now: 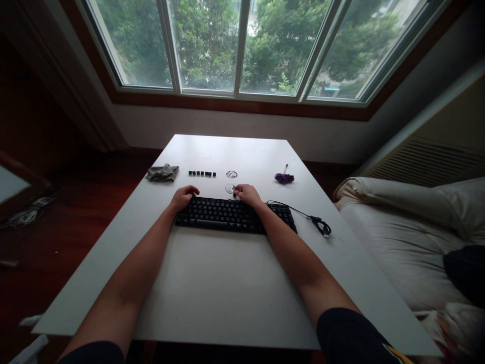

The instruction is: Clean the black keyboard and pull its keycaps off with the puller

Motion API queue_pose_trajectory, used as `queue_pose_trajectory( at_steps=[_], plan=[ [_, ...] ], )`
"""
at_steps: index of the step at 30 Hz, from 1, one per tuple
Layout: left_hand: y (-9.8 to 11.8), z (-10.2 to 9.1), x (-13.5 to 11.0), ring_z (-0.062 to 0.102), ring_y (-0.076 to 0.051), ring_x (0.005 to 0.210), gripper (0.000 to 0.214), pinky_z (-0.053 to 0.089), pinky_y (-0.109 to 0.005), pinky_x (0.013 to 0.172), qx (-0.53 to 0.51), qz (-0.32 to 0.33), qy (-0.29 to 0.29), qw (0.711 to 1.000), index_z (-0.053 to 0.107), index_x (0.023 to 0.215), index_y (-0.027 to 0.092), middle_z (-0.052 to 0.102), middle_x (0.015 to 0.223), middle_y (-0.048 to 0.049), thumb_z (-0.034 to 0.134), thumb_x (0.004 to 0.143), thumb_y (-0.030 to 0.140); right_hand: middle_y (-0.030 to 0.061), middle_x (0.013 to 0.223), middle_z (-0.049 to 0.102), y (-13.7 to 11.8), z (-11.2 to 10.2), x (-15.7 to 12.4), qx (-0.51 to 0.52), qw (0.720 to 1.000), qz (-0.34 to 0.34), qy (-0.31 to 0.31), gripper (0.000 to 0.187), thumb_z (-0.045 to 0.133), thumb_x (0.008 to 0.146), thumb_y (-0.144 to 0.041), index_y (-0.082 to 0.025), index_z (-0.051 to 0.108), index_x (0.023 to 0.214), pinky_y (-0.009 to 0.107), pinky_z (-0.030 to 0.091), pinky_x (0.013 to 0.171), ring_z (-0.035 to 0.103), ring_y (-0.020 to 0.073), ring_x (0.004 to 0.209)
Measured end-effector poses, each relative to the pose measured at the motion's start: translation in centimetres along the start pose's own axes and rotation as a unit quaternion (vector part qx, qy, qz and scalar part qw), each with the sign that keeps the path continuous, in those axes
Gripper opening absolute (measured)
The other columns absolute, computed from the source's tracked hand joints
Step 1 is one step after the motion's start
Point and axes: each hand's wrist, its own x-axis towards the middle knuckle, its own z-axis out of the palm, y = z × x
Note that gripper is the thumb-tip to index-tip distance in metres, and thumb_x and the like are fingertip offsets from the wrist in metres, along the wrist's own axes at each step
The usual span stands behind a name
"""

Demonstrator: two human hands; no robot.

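**Two hands at the back of a black keyboard**

Fingers of the left hand [184, 195] curl down over the far left corner of the flat black computer keyboard [227, 215]. They rest on its edge, bent and close together. I cannot tell if they grip anything small. Fingers of the right hand [246, 193] pinch together at the far edge of the keyboard, near its middle. Something small and dark sits at the fingertips, but it is too small to tell what it is. Just past those fingertips lies a small round clear ring [230, 188] on the big white table [227, 293].

The keyboard lies across the middle of the table, with both bare arms reaching out to it. Its thin black cable [316, 221] runs off to the right and ends in a little coil.

Farther back, a second round ring [231, 174] lies beside a short row of small black key caps [202, 173]. A crumpled grey cloth [162, 172] sits at the left. A purple brush with a pale handle [284, 176] sits at the right, well apart from the hands.

Behind the table is a wide window [242, 45] with green trees outside. A white cushion [409, 227] is off to the right.
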Motion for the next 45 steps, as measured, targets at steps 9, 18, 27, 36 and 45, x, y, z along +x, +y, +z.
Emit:
queue_pose_trajectory(
  at_steps=[9, 18, 27, 36, 45],
  plan=[
    [0.0, -0.1, 0.0, 0.067, -0.02, 0.084, 0.035, 0.052, -0.032, 0.081, 0.004, -0.004, 0.001, 1.0, 0.074, 0.091, 0.018, 0.074, 0.09, -0.0041, 0.048, 0.069, 0.017, 0.0081, 0.1, 0.076, -0.1, -0.4, -0.1, 0.001, 1.0, 0.003, 0.01, 0.024, 0.058, 0.096, -0.037, -0.024, 0.077, 0.103, 0.028, 0.04, 0.073, 0.065, 0.0218, 0.09],
    [-0.5, 0.0, 0.0, 0.066, -0.019, 0.083, 0.035, 0.051, -0.031, 0.079, 0.003, -0.007, 0.001, 1.0, 0.075, 0.092, 0.018, 0.074, 0.089, -0.0035, 0.048, 0.069, 0.017, 0.0054, 0.095, 0.076, 0.9, -0.9, 0.0, -0.018, 0.999, -0.022, -0.036, 0.022, 0.063, 0.091, -0.035, -0.024, 0.078, 0.103, 0.026, 0.04, 0.07, 0.065, 0.0197, 0.085],
    [-0.2, 0.1, 0.1, 0.065, -0.018, 0.081, 0.035, 0.049, -0.03, 0.078, -0.009, -0.009, 0.0, 1.0, 0.074, 0.091, 0.017, 0.073, 0.088, -0.0031, 0.048, 0.067, 0.017, 0.0059, 0.104, 0.076, 0.9, -1.1, -0.1, -0.035, 0.999, -0.003, -0.01, 0.024, 0.057, 0.097, -0.035, -0.026, 0.077, 0.107, 0.025, 0.041, 0.076, 0.065, 0.0204, 0.093],
    [0.2, 0.0, -0.1, 0.065, -0.018, 0.08, 0.036, 0.049, -0.03, 0.077, 0.001, -0.008, 0.001, 1.0, 0.074, 0.09, 0.017, 0.074, 0.088, -0.0028, 0.047, 0.068, 0.016, 0.0007, 0.086, 0.072, 1.5, -2.1, -0.2, 0.024, 0.998, -0.056, -0.035, 0.032, 0.06, 0.082, -0.016, -0.024, 0.076, 0.108, 0.023, 0.038, 0.066, 0.057, 0.0145, 0.072],
    [0.2, 0.1, -0.1, 0.066, -0.019, 0.082, 0.035, 0.05, -0.031, 0.08, -0.002, -0.006, 0.003, 1.0, 0.074, 0.09, 0.017, 0.075, 0.09, -0.0035, 0.048, 0.068, 0.017, 0.0019, 0.088, 0.072, 1.2, -1.3, -0.2, 0.037, 0.996, -0.067, -0.041, 0.02, 0.072, 0.084, -0.031, -0.023, 0.075, 0.102, 0.023, 0.039, 0.067, 0.06, 0.0158, 0.076]
  ],
)
